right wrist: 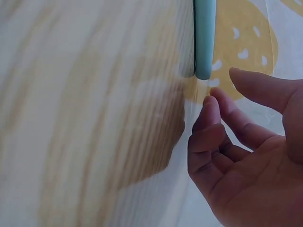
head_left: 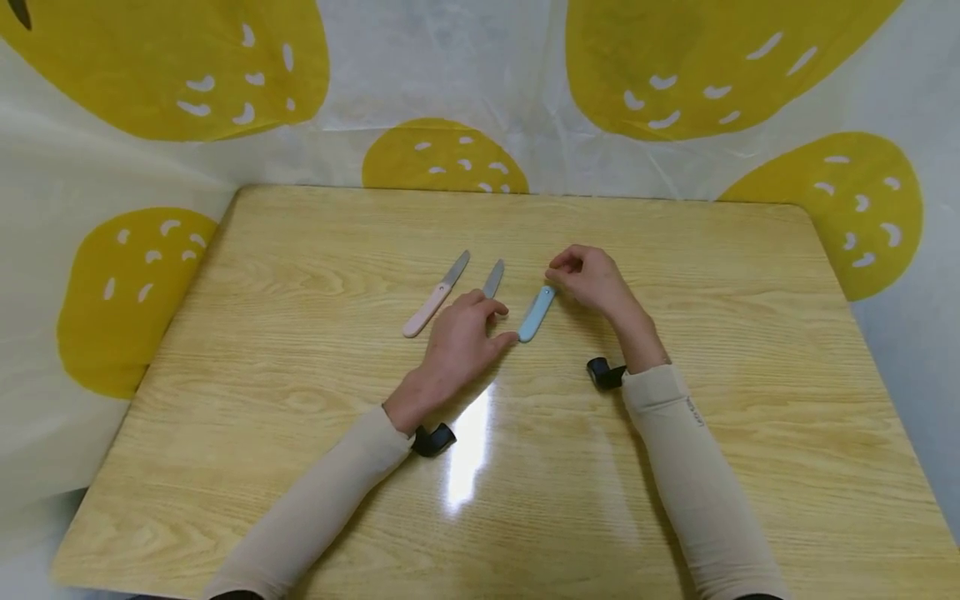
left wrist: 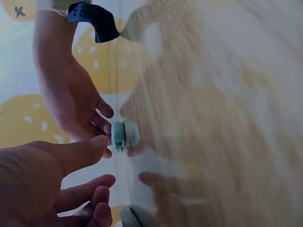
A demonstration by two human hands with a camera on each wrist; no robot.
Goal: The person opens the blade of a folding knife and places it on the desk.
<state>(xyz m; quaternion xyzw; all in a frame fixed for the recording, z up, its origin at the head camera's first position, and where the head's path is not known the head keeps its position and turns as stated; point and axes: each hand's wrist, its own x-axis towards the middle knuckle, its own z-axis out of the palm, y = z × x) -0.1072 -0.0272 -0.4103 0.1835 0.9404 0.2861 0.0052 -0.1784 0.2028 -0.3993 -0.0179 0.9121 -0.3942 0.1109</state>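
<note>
And there it was, the blue knife (head_left: 537, 315), folded and lying at a slant on the wooden table (head_left: 300, 400), right between the two hands! The left hand (head_left: 465, 337) came in low, thumb stretched out to the handle's near end; whether it touched, you couldn't tell. Its fingers were loosely bent, thumb well apart from them, gripping nothing. Up at the far end, the right hand (head_left: 594, 279) hung just beside the knife, fingers bent, a gap between thumb and forefinger, nothing held there either! Under the left hand lay a second knife (head_left: 493, 279), its grey blade poking out past the fingers, its handle hidden in the head view. Farther left, the pink knife (head_left: 427, 310) lay opened out, blade pointing away. Behind it all, a white cloth (head_left: 450, 50) with big yellow shapes!
</note>
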